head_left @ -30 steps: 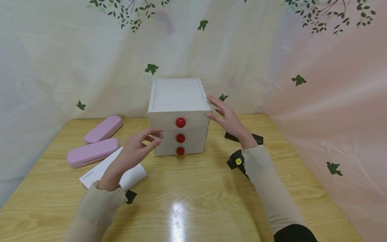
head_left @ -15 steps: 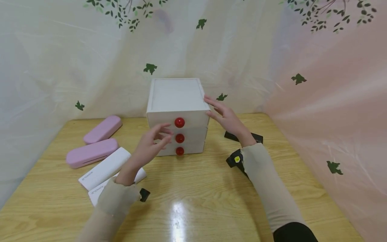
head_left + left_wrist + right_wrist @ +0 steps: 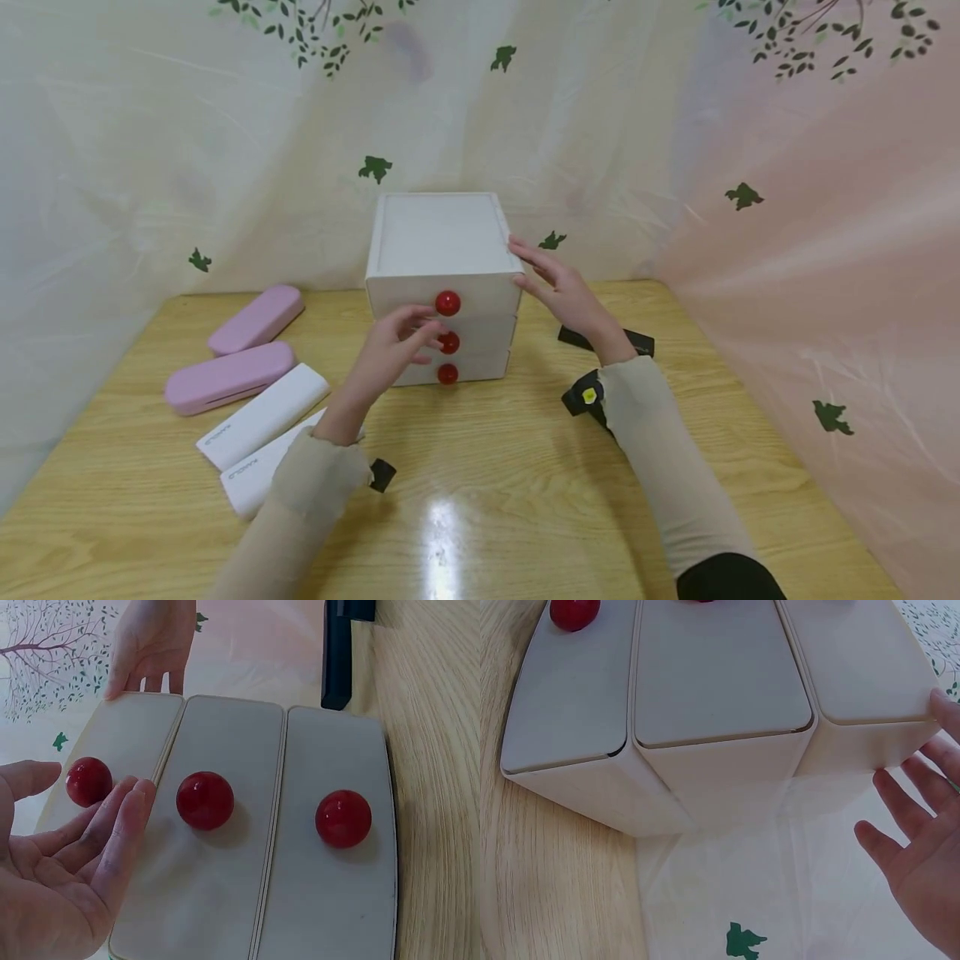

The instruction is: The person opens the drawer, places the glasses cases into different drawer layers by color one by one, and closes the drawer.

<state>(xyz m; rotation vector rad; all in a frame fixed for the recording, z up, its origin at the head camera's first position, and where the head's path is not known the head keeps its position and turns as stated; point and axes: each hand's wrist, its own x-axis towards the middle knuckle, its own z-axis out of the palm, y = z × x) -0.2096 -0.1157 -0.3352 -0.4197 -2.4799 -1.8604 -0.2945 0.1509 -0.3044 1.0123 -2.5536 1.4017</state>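
Head view: the white drawer unit [image 3: 438, 233] stands near the far edge of the wooden surface [image 3: 517, 517], just before the printed sheet [image 3: 442, 108]. We note bare wood in front of the unit and along the right edge. At left lie a rear lilac case [image 3: 257, 320], a front lilac case [image 3: 230, 377] and two white oblong boxes [image 3: 262, 417]; each box bears small dark lettering we cannot read with certainty. A black item [image 3: 637, 342] lies beyond the right wrist. The left hand [image 3: 382, 354] is in front of the unit, fingers partly spread near the red knobs; the right hand [image 3: 566, 300] is at its upper right edge.

Left wrist view: thumb and fingers stand apart on either side of the top knob [image 3: 88, 781], gripping nothing; contact with it we cannot tell.

Right wrist view: the fingers [image 3: 911, 802] are spread wide, some tips touching the top section's side and front edge, the little finger off it. Wood shows beside the unit's base.
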